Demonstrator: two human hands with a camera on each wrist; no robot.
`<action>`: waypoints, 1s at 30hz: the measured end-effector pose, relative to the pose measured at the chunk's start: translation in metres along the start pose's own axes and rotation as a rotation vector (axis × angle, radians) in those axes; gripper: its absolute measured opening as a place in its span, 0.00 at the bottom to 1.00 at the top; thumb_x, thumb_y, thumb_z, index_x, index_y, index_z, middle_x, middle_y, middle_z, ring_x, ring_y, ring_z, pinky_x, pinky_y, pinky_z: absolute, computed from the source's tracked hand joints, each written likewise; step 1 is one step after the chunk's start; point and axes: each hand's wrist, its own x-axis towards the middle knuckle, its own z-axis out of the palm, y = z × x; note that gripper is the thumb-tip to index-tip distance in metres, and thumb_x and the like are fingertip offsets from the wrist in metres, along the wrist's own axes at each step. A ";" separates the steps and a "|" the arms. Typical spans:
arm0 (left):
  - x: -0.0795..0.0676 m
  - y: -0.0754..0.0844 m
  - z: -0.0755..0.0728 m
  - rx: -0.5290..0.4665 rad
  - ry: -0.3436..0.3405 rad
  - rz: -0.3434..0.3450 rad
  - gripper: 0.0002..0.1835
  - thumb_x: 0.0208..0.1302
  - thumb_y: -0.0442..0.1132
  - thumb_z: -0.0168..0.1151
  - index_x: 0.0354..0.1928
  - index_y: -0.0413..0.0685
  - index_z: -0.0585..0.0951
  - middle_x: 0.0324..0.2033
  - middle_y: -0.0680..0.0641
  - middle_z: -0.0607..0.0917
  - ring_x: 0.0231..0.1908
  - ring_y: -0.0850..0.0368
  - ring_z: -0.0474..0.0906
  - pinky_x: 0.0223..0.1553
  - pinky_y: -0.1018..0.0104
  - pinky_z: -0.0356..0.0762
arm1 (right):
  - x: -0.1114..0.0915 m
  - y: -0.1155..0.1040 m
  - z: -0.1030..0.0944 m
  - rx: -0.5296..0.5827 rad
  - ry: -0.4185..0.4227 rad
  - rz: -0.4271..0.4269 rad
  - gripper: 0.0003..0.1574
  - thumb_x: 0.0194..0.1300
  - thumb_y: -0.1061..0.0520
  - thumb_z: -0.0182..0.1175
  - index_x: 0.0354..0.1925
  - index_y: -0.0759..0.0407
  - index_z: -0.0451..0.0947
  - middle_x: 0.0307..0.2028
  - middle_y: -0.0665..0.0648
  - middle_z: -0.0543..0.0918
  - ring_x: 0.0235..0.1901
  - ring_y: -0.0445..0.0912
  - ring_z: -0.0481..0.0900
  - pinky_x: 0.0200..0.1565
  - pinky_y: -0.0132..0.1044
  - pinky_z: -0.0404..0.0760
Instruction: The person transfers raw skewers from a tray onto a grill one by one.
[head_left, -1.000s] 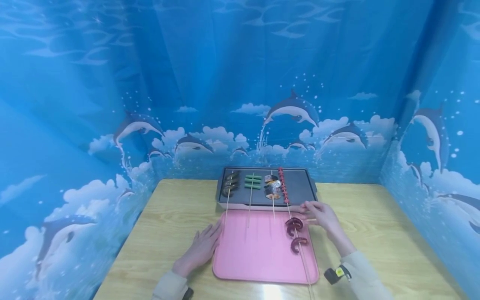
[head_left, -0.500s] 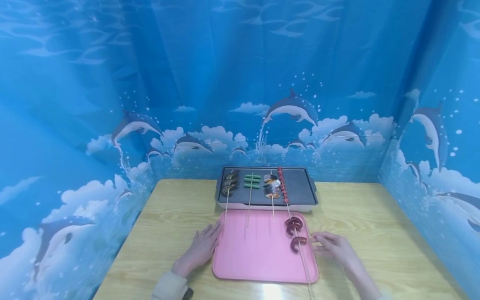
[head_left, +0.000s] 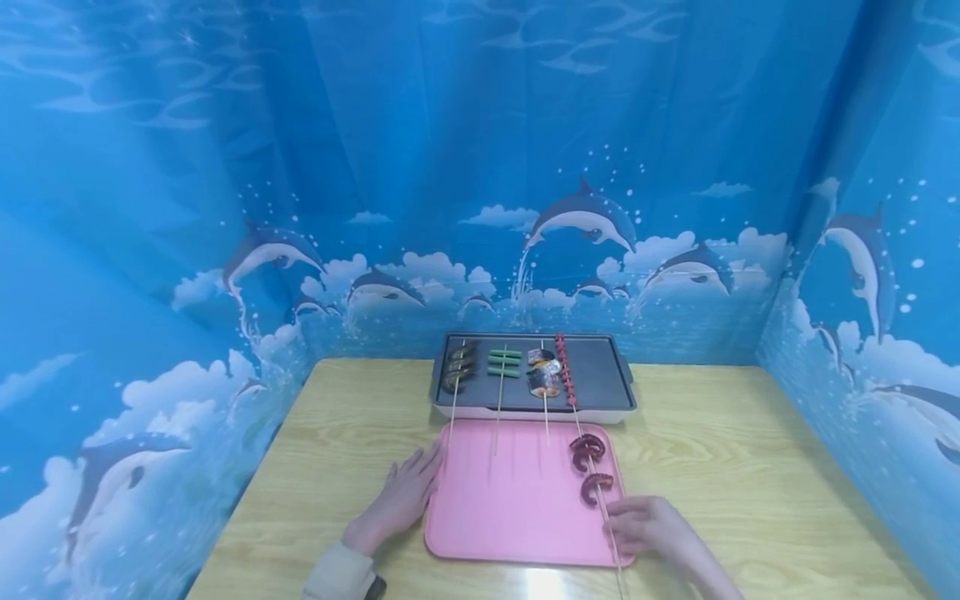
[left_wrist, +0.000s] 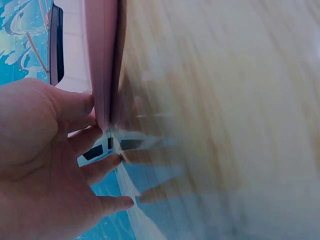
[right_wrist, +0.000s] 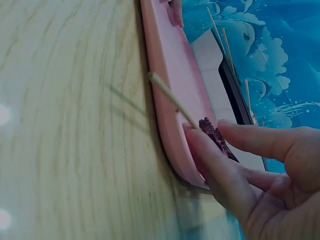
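A skewer of dark red curled pieces (head_left: 590,447) lies along the right side of the pink tray (head_left: 517,517), its bare stick reaching past the tray's front edge. My right hand (head_left: 648,529) is at the tray's right edge, fingertips right at that stick. In the right wrist view, thumb and fingers stand apart, with the stick (right_wrist: 172,100) running to the fingertips and the dark red pieces (right_wrist: 214,134) behind them. My left hand (head_left: 402,492) touches the tray's left edge with extended fingers; the left wrist view shows its thumb (left_wrist: 77,104) against the tray's side (left_wrist: 102,55).
Behind the tray stands a dark grill plate (head_left: 600,367). On it lie skewers of brown shrimp-like pieces (head_left: 459,367), green sticks (head_left: 504,363), fish-like chunks (head_left: 544,371) and small red pieces (head_left: 564,367), sticks overhanging the tray. Wooden table (head_left: 720,450) extends to both sides, before a blue dolphin curtain (head_left: 450,167).
My right hand has drawn back from the grill's front edge, down past the tray's right side, and in to the dark red skewer's stick. The left hand stays where it was.
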 end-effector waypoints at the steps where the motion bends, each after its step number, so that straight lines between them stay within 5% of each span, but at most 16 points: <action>1: 0.000 0.000 0.000 0.001 -0.002 -0.001 0.27 0.80 0.39 0.45 0.76 0.38 0.61 0.77 0.38 0.59 0.74 0.31 0.54 0.69 0.23 0.48 | 0.001 0.001 0.001 -0.001 -0.004 0.002 0.29 0.69 0.65 0.60 0.57 0.88 0.66 0.41 0.75 0.86 0.36 0.58 0.88 0.39 0.45 0.90; 16: -0.001 0.002 -0.001 0.009 0.010 0.006 0.27 0.80 0.39 0.45 0.75 0.37 0.62 0.77 0.38 0.60 0.74 0.31 0.55 0.68 0.23 0.49 | -0.008 0.002 -0.004 0.047 0.044 0.005 0.32 0.64 0.70 0.62 0.60 0.88 0.63 0.44 0.73 0.85 0.39 0.57 0.87 0.39 0.46 0.90; 30: -0.002 0.001 -0.001 -0.005 0.005 0.012 0.27 0.80 0.38 0.45 0.75 0.36 0.62 0.77 0.37 0.60 0.74 0.31 0.54 0.69 0.23 0.48 | -0.009 -0.035 -0.026 -0.044 0.127 -0.042 0.31 0.67 0.66 0.63 0.60 0.85 0.66 0.45 0.72 0.84 0.34 0.50 0.87 0.39 0.42 0.90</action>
